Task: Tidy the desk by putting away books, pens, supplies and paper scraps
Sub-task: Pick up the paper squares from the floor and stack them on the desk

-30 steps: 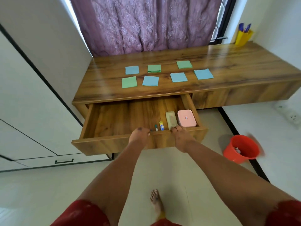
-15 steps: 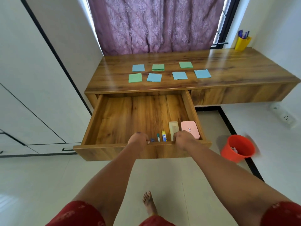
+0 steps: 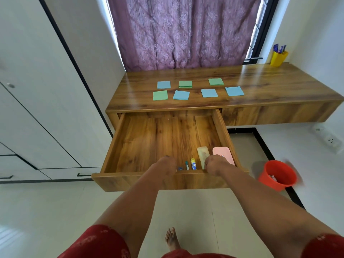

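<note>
Desk (image 3: 260, 86) ran left to right; seven paper squares (image 3: 209, 93) lay on top, beyond the open drawer (image 3: 149, 142). Both hands gripped the drawer's front edge: left hand (image 3: 165, 164), right hand (image 3: 216, 164). Papers lay straight ahead and above, the right hand slightly nearer. Supplies sat at the drawer front: pink case (image 3: 223, 154), glue stick (image 3: 193, 163).

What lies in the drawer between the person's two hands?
In the head view, a small blue item, a teal-capped tube and a yellow glue stick lie between left hand and right hand.
</note>
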